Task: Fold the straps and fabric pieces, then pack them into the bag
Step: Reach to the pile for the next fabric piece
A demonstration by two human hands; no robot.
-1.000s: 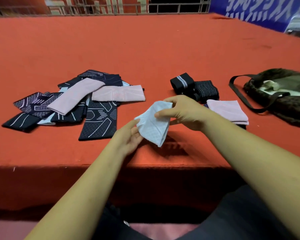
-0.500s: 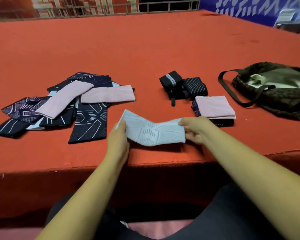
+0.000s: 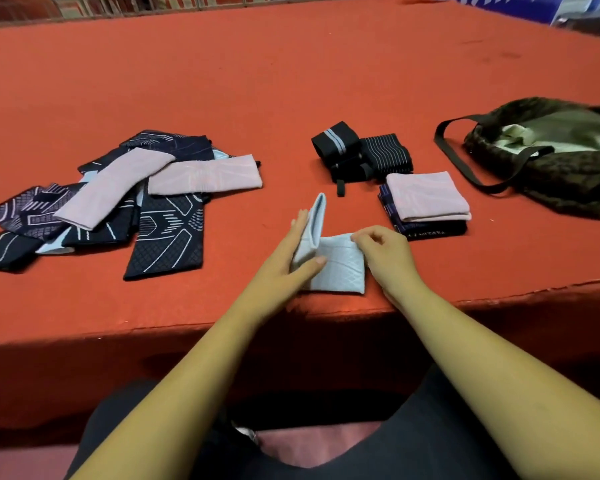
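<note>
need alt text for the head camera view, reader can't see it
Two bare hands fold a light blue fabric piece on a red table: the left hand lifts one end upright while the right hand pins the other. Unfolded dark and pink pieces lie left; a folded stack and an open bag lie right.

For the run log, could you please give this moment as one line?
step: folding | left hand: lifting light blue cloth end | right hand: pinning other end | bag: open
</note>
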